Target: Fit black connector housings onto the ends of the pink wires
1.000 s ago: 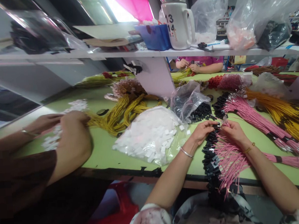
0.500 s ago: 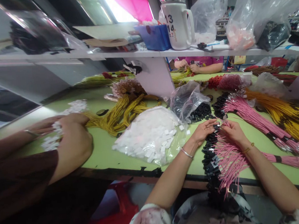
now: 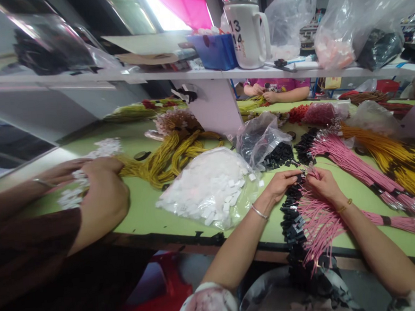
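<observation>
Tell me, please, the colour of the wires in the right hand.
Pink wires, shown in the head view.

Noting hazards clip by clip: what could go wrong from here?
Black connectors and pink wires overhang the front of the green table, so some might slip off. The fanned pink wires beside the right hand could tangle. Loose white pieces beside the bag of white ones might stray among the black connectors.

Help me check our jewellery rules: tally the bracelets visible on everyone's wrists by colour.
Silver bracelets: 2
Gold-coloured bracelet: 1
Total: 3
</observation>
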`<state>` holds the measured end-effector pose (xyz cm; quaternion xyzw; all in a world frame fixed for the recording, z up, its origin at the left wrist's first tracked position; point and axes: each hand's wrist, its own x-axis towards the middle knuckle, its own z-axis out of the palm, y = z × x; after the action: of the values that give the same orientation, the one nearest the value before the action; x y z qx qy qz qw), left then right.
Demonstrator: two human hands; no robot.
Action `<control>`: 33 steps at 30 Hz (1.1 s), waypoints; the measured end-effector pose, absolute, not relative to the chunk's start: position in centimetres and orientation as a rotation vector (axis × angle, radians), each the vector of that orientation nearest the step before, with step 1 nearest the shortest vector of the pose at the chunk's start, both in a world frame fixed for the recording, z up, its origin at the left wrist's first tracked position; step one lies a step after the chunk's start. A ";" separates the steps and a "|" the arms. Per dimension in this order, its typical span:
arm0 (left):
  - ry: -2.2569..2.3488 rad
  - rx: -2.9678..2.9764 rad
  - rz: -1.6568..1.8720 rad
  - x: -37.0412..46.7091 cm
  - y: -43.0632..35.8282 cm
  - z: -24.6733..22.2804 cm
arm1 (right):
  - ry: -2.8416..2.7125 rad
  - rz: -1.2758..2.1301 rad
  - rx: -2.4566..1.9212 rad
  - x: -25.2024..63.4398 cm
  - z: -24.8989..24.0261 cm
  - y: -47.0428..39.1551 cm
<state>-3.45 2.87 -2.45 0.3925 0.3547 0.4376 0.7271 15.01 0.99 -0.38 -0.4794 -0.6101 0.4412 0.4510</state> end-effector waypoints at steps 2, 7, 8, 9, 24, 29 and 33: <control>0.804 0.884 0.975 -3.4 2.9 -2.6 | -1.528 1.090 -1.180 15.0 -0.3 1.0; 0.820 0.897 0.992 -3.0 2.9 -2.9 | -1.621 1.019 -1.195 15.0 -0.1 0.8; 0.826 0.893 0.992 -2.9 2.8 -2.9 | -1.629 1.001 -1.202 15.0 -0.2 0.8; 0.837 0.891 0.994 -2.8 2.8 -2.8 | -1.634 0.981 -1.211 14.9 -0.2 0.8; 0.926 0.980 1.052 -1.4 2.0 -2.0 | -1.682 0.927 -1.262 15.1 -1.0 1.3; 0.934 0.978 1.070 -1.1 2.2 -2.3 | -1.793 0.860 -1.269 15.3 -1.1 1.3; 0.961 1.025 1.058 -1.1 2.1 -2.9 | -1.790 0.898 -1.282 15.3 -1.2 1.4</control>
<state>-1.09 2.06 -2.93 0.4488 0.4210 0.4633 0.6377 15.34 1.35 -1.17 -0.5003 -0.6986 0.3504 0.3727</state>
